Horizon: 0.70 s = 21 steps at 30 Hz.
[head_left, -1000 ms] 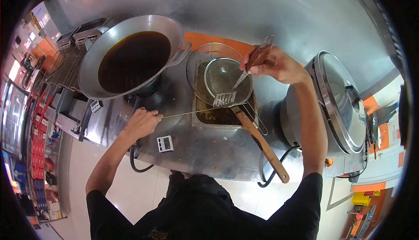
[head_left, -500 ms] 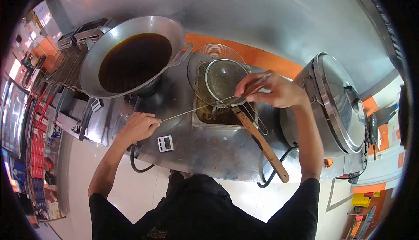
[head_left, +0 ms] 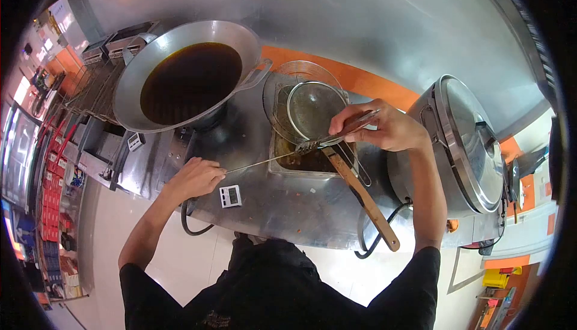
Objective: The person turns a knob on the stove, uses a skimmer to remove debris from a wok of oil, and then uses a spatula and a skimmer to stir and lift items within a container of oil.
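Note:
My left hand (head_left: 197,180) is closed around one end of a thin metal rod (head_left: 258,163). The rod slants up to the right, and its far end meets the slotted head of a metal utensil (head_left: 309,146). My right hand (head_left: 384,127) pinches that utensil by its shiny brownish handle, fingers bent over it. Both tools cross above the front of a rectangular basin (head_left: 282,168) of murky brown liquid. A round fine-mesh strainer (head_left: 314,109) rests over the basin, with a wider wire skimmer (head_left: 303,66) behind it. A wooden handle (head_left: 363,201) runs from there toward the counter's front edge.
A large wok (head_left: 248,42) of dark liquid stands at left, wire racks (head_left: 90,90) beyond it. A lidded steel pot (head_left: 415,177) is at right. One white timer (head_left: 230,196) lies on the counter (head_left: 270,210), another timer (head_left: 135,142) below the wok. A black hose (head_left: 191,229) hangs at the front.
My right hand has moved slightly right and turned the utensil, so its slotted head lies more level against the rod's end. My left hand still holds the rod. The view has shifted slightly.

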### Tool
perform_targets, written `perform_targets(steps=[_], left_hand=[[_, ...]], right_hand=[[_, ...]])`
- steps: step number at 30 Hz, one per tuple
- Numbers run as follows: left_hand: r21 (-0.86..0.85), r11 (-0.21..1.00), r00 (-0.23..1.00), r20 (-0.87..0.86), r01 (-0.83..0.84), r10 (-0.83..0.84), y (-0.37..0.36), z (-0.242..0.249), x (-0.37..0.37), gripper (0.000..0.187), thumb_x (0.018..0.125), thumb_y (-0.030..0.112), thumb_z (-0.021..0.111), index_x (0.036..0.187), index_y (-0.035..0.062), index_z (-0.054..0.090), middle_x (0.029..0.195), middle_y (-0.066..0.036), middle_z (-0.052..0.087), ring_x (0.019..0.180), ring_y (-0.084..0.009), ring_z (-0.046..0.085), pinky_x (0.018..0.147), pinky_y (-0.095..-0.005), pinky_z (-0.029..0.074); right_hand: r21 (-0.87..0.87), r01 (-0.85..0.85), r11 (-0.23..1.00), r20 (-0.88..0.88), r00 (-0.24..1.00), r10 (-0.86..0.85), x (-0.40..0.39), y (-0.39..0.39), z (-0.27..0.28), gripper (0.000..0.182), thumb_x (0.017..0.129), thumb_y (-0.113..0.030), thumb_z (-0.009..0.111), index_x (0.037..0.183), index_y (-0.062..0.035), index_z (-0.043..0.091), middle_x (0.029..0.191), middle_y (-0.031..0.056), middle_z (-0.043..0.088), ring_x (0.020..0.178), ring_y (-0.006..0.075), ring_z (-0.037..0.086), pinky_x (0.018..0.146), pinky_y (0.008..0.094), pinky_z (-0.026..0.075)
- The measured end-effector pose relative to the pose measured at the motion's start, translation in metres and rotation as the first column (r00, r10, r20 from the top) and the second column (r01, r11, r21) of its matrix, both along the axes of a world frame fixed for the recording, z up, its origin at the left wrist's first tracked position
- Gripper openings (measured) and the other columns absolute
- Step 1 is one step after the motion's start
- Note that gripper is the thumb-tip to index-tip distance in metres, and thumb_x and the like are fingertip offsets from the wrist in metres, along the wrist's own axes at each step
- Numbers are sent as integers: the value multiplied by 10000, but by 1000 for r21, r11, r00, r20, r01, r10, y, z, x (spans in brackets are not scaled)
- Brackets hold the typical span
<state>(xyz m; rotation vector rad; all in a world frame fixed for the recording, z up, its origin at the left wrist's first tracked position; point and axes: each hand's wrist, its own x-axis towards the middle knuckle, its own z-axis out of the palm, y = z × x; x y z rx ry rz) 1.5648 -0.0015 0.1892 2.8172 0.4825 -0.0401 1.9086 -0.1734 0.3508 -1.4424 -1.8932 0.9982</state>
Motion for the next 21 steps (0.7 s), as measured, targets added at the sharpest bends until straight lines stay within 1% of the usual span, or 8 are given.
perform_targets(steps=[3, 5, 9, 12, 17, 18, 19, 21], left_hand=[[45, 999, 1000, 7, 3, -3, 1, -10, -2, 240, 874, 210, 525, 968, 60, 687, 922, -117, 657, 804, -334, 621, 750, -446, 469], [76, 997, 1000, 29, 9, -11, 0, -11, -2, 241, 875, 212, 523, 967, 61, 687, 912, -114, 656, 795, -333, 620, 745, -441, 468], [73, 997, 1000, -7, 7, -6, -2, -10, 1, 244, 880, 224, 518, 960, 70, 689, 899, -95, 653, 783, -321, 618, 734, -420, 463], [78, 997, 1000, 11, 5, -5, -2, -10, 0, 246, 886, 230, 511, 967, 78, 687, 908, -84, 652, 789, -313, 617, 735, -422, 458], [83, 997, 1000, -7, -1, 2, -2, -3, 2, 248, 890, 234, 508, 982, 89, 687, 914, -78, 649, 791, -307, 614, 740, -429, 456], [124, 992, 1000, 4, 0, 0, -3, -2, 4, 247, 889, 237, 510, 980, 92, 688, 911, -75, 648, 790, -307, 613, 748, -423, 456], [165, 986, 1000, 16, 0, -3, -4, -2, 5, 245, 888, 239, 511, 977, 95, 689, 908, -73, 647, 789, -307, 612, 755, -417, 456], [162, 987, 1000, 16, 15, -18, -5, -2, 9, 244, 887, 239, 513, 977, 97, 690, 910, -71, 646, 788, -306, 612, 764, -413, 455]], right_hand=[[-6, 12, 1000, -5, 1000, -12, 0, -3, 5, 176, 826, 12, 622, 1002, -5, 631, 971, 71, 656, 905, 150, 621, 811, 276, 504], [43, 25, 999, 13, 1000, -25, -2, -5, 9, 175, 825, -41, 630, 1000, -30, 629, 898, 47, 658, 810, 132, 614, 796, 290, 499], [122, 20, 992, 30, 999, -24, -3, -8, 13, 180, 819, -33, 636, 998, -31, 628, 910, 53, 655, 820, 141, 612, 812, 292, 499], [143, 78, 987, -2, 997, -79, -3, -10, 14, 188, 813, -34, 642, 1000, -29, 627, 929, 60, 653, 846, 154, 615, 820, 300, 501], [131, 56, 990, -12, 998, -54, -11, -10, -2, 174, 823, -37, 630, 997, -28, 620, 913, 66, 657, 863, 159, 626, 819, 297, 501], [131, 56, 990, -11, 998, -55, -10, -8, -7, 174, 823, -37, 630, 997, -28, 620, 913, 66, 657, 863, 159, 626, 819, 297, 501], [118, 26, 993, 10, 1000, -27, -10, -6, -13, 173, 828, -44, 628, 999, -26, 618, 907, 71, 659, 854, 157, 629, 812, 296, 500], [132, -34, 991, 46, 999, 28, -13, -2, -19, 172, 833, -63, 630, 999, -20, 612, 873, 78, 668, 822, 160, 640, 774, 299, 499]])
